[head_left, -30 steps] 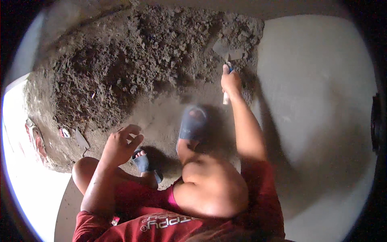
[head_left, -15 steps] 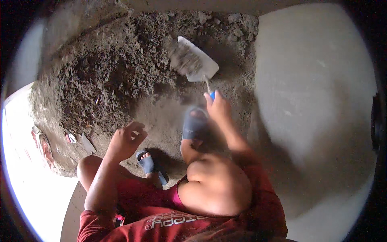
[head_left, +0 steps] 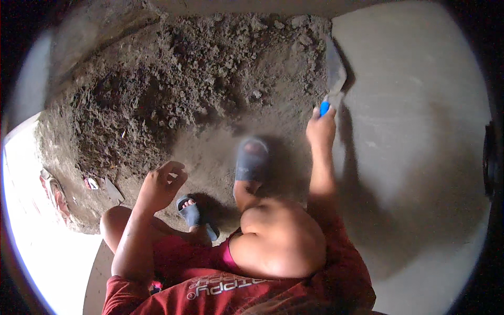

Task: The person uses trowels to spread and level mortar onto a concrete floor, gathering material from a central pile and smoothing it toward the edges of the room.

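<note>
My right hand (head_left: 322, 128) is closed round the blue handle of a trowel (head_left: 334, 68). The trowel's grey blade stands nearly edge-on against the smooth wall at the right, along the edge of a heap of crumbly grey mortar mix (head_left: 210, 68). Little of the blade's flat face shows, and I cannot make out how much mix is on it. Bent over my left knee, my left hand (head_left: 164, 184) has loosely curled fingers with a gap to the thumb. Nothing shows in it, and it hovers near the heap's front edge.
My feet, in grey slides (head_left: 252, 160), stand on the dusty floor before the heap. A small pointed metal blade (head_left: 113, 190) lies at the left beside a red-and-white scrap (head_left: 91, 182). Further left is a crumpled bag (head_left: 55, 193). The pale wall (head_left: 409, 105) bounds the right side.
My right hand has swung the trowel to the right, from over the heap to the wall, and the blade has turned from flat to nearly edge-on. My left hand has barely moved.
</note>
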Motion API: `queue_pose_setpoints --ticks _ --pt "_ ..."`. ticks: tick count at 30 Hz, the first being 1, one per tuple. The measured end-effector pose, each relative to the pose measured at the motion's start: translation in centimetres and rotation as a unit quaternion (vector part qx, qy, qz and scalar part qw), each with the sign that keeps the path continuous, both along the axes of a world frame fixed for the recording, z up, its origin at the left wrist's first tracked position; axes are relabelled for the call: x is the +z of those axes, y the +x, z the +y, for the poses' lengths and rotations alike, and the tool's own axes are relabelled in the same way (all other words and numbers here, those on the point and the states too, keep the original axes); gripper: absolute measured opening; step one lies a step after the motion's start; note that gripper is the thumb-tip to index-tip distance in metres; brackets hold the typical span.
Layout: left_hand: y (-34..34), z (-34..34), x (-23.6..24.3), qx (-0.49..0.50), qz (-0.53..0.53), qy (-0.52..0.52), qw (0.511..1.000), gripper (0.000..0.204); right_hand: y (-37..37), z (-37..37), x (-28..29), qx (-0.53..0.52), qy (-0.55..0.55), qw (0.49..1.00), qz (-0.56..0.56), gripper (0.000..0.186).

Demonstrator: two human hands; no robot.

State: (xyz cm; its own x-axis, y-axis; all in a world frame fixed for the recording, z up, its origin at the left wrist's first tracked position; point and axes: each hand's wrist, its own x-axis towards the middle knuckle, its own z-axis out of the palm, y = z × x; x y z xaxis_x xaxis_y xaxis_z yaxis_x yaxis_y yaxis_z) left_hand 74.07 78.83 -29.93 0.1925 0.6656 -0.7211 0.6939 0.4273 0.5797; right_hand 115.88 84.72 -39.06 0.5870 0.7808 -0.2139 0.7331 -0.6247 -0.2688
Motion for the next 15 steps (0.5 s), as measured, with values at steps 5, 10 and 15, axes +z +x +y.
queue_pose_setpoints --ticks 5,10,15 --pt "-0.1 0.1 -0.7 -0.028 0.022 -0.002 0.999 0.025 1.6 8.6 -0.7 -0.013 -0.104 0.994 0.01 0.036" --pt "-0.6 -0.2 -0.3 -0.019 0.017 0.017 1.0 0.025 2.1 6.8 -0.6 0.006 -0.16 0.986 -0.038 0.037" --pt "-0.4 0.4 0.5 -0.003 0.009 0.02 1.0 0.027 1.8 0.6 0.9 0.09 -0.201 0.973 -0.064 0.033"
